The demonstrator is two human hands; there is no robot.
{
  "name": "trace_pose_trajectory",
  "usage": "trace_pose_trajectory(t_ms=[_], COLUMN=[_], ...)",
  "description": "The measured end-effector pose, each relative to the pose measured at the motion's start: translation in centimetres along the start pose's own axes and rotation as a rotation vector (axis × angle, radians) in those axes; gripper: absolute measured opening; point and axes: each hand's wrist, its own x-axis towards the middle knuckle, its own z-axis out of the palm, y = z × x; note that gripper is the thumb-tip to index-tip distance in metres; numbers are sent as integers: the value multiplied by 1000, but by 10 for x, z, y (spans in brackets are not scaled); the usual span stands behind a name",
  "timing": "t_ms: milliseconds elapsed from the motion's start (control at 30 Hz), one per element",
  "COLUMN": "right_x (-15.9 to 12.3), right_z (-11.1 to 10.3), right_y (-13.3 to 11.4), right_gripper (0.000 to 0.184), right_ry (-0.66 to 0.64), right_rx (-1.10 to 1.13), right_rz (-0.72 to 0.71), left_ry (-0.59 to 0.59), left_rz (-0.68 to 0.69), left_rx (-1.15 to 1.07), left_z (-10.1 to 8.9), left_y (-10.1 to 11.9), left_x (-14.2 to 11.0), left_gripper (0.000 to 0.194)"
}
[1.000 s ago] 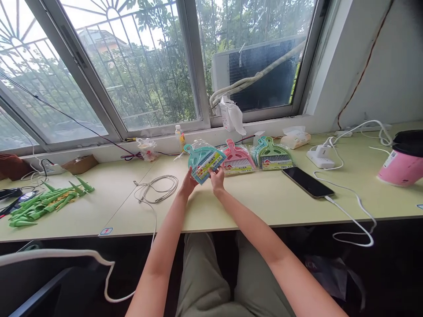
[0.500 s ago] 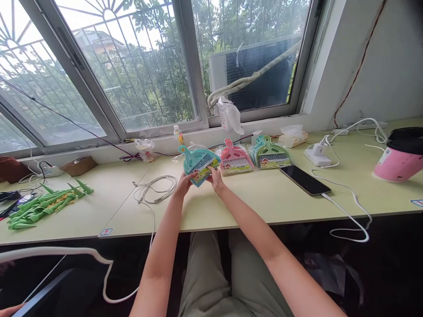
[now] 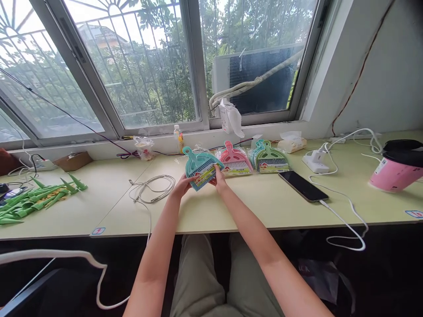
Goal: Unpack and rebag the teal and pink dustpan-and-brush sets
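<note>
Between my hands is a turquoise mini dustpan and brush set (image 3: 202, 165) with a printed yellow label, tilted and raised off the table. My left hand (image 3: 183, 185) grips its lower left side, thumb over the label. At its right side my right hand (image 3: 218, 177) closes on the label's end; some fingers are hidden behind the set. Just behind it lies a pink dustpan and brush set (image 3: 235, 159) in clear wrap. Farther right, a green dustpan and brush set (image 3: 271, 157) rests against turquoise ones (image 3: 257, 152).
On the right are a phone (image 3: 303, 186) on a white cable, a power adapter (image 3: 316, 161) and a pink tub (image 3: 396, 171). Left of my hands lies a coiled cable (image 3: 155, 189), then green cone-shaped pieces (image 3: 42, 198). A bottle (image 3: 179, 138) and tissue pack (image 3: 292, 143) stand by the window.
My view has shifted slightly. The turquoise set is still in both hands, and its tilt has changed a little. My right hand's grip sits nearer the label's right end.
</note>
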Motion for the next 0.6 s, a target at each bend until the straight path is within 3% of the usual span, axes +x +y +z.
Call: trace_pose_trajectory(t_ms=[233, 367, 500, 600], right_x=[2, 1, 1, 5], right_z=[-1, 3, 9, 10], right_y=[-2, 1, 9, 14], right_gripper=[34, 28, 8, 13], right_ry=[-58, -195, -327, -328], right_rx=[-33, 18, 5, -32], right_rz=[16, -39, -100, -137], left_ry=[-14, 41, 135, 106], left_rz=[-1, 27, 12, -2], left_rx=[-52, -97, -106, -69], left_z=[-5, -5, -11, -13], left_y=[-1, 1, 6, 8], left_x=[0, 2, 0, -3], left_gripper=[54, 52, 42, 41])
